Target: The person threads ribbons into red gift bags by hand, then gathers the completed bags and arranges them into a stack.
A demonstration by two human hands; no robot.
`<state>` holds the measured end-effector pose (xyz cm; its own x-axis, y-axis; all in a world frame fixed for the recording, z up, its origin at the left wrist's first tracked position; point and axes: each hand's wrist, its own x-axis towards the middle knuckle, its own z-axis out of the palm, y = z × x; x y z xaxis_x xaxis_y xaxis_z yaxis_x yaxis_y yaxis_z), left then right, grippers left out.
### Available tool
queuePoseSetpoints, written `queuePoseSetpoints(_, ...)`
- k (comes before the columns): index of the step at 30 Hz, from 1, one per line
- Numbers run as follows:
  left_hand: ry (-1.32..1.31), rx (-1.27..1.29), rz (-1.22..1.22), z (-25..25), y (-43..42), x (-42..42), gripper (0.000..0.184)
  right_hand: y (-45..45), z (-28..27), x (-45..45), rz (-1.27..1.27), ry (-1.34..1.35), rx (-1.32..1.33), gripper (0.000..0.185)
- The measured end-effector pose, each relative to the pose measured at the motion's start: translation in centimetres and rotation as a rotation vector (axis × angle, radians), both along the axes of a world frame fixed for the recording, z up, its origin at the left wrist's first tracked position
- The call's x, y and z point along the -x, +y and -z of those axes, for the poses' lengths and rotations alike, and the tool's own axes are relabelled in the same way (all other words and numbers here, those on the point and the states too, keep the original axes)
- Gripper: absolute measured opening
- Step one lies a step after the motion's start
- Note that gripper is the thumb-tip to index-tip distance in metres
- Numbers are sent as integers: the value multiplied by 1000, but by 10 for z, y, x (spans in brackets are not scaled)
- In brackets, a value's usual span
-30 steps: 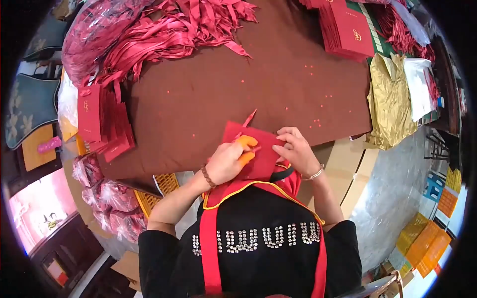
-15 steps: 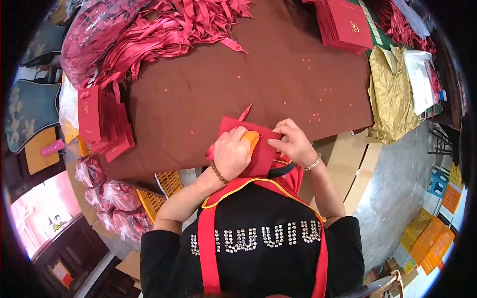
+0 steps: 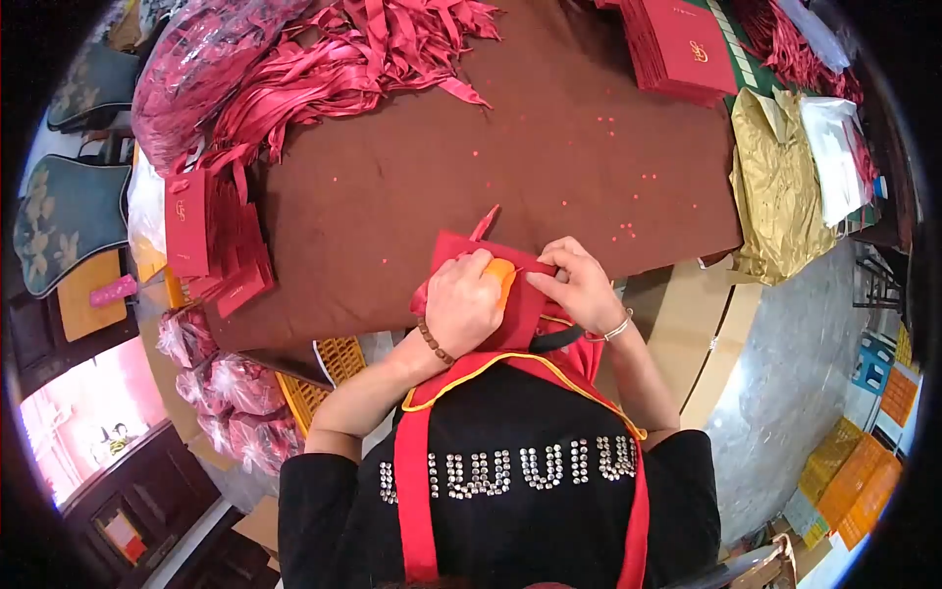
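A red paper piece [image 3: 522,319], which looks like a small bag, is tilted at the table's front edge, close to the red apron. My left hand [image 3: 463,302] is closed on its left part, with orange covers [image 3: 504,280] showing at the fingers. Opposite, my right hand [image 3: 581,285] pinches the upper right edge between thumb and fingers. A red ribbon end [image 3: 485,223] sticks out beyond the paper's top edge. My left palm hides part of the paper, and its fingertips are mostly out of sight.
Red ribbons [image 3: 324,83] lie at the back left of the brown-covered table [image 3: 392,187]. Red bags stand in a left stack [image 3: 235,245] and a right stack [image 3: 687,49]. A gold wrapper [image 3: 780,196] hangs over the right edge. Small red dots are scattered on the cloth.
My left hand has turned over the paper, so its orange-covered fingers are less visible. The paper has tilted slightly. My right hand stays at the paper's right edge.
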<state>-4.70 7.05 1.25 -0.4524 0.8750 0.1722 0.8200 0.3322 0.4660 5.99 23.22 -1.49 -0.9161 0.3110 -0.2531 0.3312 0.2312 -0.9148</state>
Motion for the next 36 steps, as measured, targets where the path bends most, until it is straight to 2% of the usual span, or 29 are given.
queuePoseSetpoints(8, 74, -19, 3, -3, 4, -3, 11, -4, -5, -2, 12, -3, 77, 16)
queuePoseSetpoints(13, 107, -3, 11, -11, 10, -10, 8, -6, -1, -5, -19, 159, 61, 13)
queuePoseSetpoints(20, 166, -15, 27, -8, 3, -13, 7, -5, -8, -1, -88, 234, 47, 13)
queuePoseSetpoints(24, 192, -39, 32, -11, 2, -12, 7, -4, -10, -2, -96, 216, 167, 13)
queuePoseSetpoints(36, 316, -38, 104, -18, 0, -13, 9, -9, -14, -3, -103, 194, 190, 10)
